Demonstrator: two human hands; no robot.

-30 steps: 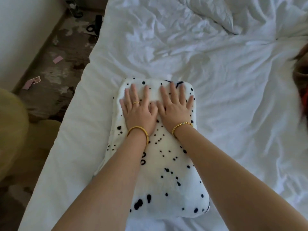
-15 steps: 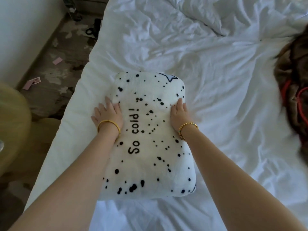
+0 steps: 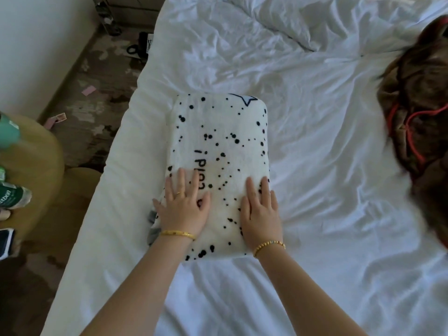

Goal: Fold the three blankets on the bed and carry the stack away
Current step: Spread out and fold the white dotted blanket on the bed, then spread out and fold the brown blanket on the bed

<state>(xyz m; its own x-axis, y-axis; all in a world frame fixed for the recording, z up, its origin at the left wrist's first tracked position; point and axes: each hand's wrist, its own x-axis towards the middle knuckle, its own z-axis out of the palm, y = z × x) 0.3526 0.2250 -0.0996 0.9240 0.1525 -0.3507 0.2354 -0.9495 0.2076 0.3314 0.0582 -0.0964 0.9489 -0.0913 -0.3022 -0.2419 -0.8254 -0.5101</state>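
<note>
A folded white blanket [image 3: 223,146] with black spots and black lettering lies on the white bed [image 3: 315,190] near its left side. My left hand [image 3: 183,204] lies flat on the blanket's near left part, fingers straight. My right hand [image 3: 260,209] presses flat on its near right part. A grey layer peeks out under the blanket's near left corner. A crumpled brown blanket [image 3: 421,98] with red lines lies at the bed's right edge, partly cut off by the frame.
A white duvet [image 3: 303,23] is bunched at the head of the bed. Left of the bed stand a round yellow table [image 3: 31,166] with bottles [image 3: 12,195] and a phone, and a yellow stool. Small items and cards litter the floor [image 3: 84,93].
Both hands slid from the blanket's far end, out to its sides, then back onto its near end. The view shifted, showing more of the brown blanket.
</note>
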